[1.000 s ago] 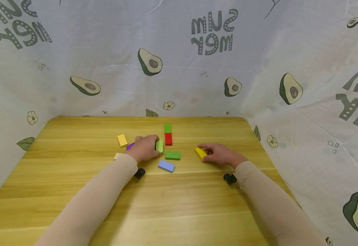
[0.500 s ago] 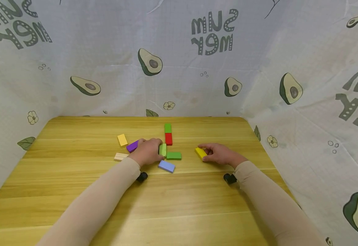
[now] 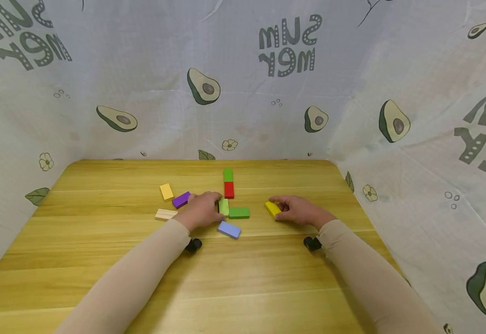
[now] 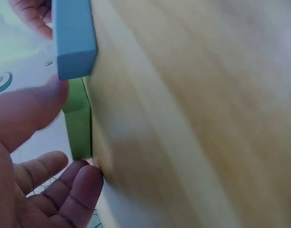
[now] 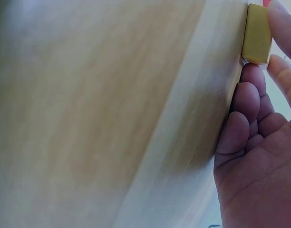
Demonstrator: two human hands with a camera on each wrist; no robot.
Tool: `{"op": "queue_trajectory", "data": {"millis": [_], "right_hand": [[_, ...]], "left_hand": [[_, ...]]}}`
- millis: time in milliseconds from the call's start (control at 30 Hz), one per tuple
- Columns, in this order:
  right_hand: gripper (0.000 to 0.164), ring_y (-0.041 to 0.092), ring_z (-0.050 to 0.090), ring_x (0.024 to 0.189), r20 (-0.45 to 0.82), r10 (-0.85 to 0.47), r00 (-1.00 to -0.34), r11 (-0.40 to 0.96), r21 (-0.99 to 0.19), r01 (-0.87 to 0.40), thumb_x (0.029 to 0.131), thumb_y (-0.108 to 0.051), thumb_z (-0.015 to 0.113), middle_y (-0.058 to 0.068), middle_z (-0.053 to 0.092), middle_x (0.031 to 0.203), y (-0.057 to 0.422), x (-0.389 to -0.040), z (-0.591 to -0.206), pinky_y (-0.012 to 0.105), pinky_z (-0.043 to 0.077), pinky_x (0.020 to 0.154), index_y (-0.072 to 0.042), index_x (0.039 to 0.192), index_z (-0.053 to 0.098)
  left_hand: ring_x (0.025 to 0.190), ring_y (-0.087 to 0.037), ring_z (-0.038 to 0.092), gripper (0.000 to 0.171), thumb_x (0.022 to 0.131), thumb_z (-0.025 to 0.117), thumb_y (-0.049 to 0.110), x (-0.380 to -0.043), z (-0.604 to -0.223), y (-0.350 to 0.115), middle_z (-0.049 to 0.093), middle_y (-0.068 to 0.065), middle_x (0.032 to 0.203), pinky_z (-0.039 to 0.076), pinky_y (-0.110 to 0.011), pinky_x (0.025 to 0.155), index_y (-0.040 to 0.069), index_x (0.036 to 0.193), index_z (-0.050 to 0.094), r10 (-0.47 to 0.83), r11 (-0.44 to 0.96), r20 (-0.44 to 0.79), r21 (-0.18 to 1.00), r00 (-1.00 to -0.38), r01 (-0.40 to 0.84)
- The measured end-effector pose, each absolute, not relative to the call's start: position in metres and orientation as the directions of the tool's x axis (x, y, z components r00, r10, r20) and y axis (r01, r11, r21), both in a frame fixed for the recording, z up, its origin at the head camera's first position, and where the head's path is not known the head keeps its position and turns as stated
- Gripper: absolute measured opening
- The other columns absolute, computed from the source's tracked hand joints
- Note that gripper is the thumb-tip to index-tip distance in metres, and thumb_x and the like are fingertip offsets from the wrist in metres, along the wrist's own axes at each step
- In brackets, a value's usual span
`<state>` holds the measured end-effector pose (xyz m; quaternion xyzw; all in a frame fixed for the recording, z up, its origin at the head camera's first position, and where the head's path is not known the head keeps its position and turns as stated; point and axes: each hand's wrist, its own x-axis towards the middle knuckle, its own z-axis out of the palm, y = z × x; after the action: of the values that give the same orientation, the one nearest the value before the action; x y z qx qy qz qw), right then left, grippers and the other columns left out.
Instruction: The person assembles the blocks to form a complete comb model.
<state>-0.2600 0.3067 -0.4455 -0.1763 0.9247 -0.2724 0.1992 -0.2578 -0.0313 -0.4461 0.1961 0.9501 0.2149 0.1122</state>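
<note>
My left hand (image 3: 203,211) grips a light green block (image 3: 223,207) at its two ends, thumb on the near end and fingers on the far end. The block stands against the left end of a green block (image 3: 239,213). Just in front lies a periwinkle blue block (image 3: 229,229), which looms close to my thumb in the left wrist view. My right hand (image 3: 296,208) pinches a yellow block (image 3: 273,209) on the table, thumb on one side and fingertips on the other. In the right wrist view its other fingers (image 5: 245,102) are curled near the tabletop.
Beyond the light green block, a red block (image 3: 229,190) and a green block (image 3: 228,175) lie end to end. Left of my left hand are a purple block (image 3: 181,200), an orange-yellow block (image 3: 166,191) and a plain wood block (image 3: 165,214). A printed cloth (image 3: 243,116) surrounds the table (image 3: 268,278).
My left hand has slid right with the light green block, and the green block beside it has shifted right. The blue block has moved slightly right too. My right hand keeps its place.
</note>
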Motion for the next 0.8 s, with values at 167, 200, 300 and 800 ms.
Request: {"op": "queue_trajectory", "data": {"millis": [167,200,300,800], "right_hand": [[0.059,0.019,0.047,0.083,-0.269,-0.438,-0.858,0.787,-0.576,-0.221,0.101,-0.022,0.073,0.005,0.054,0.096,0.307,-0.26,-0.446,0.034,0.039,0.076,-0.005,0.153,0.053],[0.059,0.019,0.047,0.083,-0.268,-0.438,-0.858,0.787,-0.575,-0.222,0.101,-0.021,0.073,0.005,0.054,0.096,0.307,-0.26,-0.446,0.034,0.039,0.076,-0.005,0.153,0.053],[0.058,0.019,0.047,0.083,-0.266,-0.439,-0.858,0.79,-0.569,-0.228,0.101,-0.021,0.073,0.005,0.054,0.096,0.306,-0.26,-0.446,0.033,0.04,0.076,-0.004,0.153,0.053],[0.058,0.019,0.047,0.082,-0.259,-0.443,-0.858,0.783,-0.578,-0.23,0.1,-0.02,0.073,0.005,0.054,0.095,0.307,-0.261,-0.448,0.032,0.04,0.075,-0.004,0.153,0.053]], "left_hand": [[0.145,-0.028,0.055,0.062,0.096,0.077,0.03,-0.253,-0.446,-0.031,0.062,-0.008,0.152,0.031,-0.053,0.114,0.01,0.151,0.057,0.423,0.821,-0.105,0.466,-0.9,0.331],[0.144,-0.028,0.055,0.061,0.096,0.077,0.03,-0.253,-0.447,-0.03,0.062,-0.008,0.151,0.031,-0.054,0.114,0.01,0.151,0.058,0.424,0.82,-0.099,0.463,-0.9,0.335],[0.144,-0.027,0.056,0.06,0.097,0.077,0.031,-0.253,-0.449,-0.026,0.063,-0.007,0.151,0.031,-0.056,0.115,0.01,0.15,0.059,0.42,0.827,-0.092,0.449,-0.903,0.339],[0.144,-0.026,0.055,0.059,0.097,0.077,0.035,-0.256,-0.454,-0.016,0.062,-0.007,0.151,0.031,-0.057,0.116,0.012,0.149,0.06,0.396,0.841,-0.098,0.438,-0.913,0.318]]}}
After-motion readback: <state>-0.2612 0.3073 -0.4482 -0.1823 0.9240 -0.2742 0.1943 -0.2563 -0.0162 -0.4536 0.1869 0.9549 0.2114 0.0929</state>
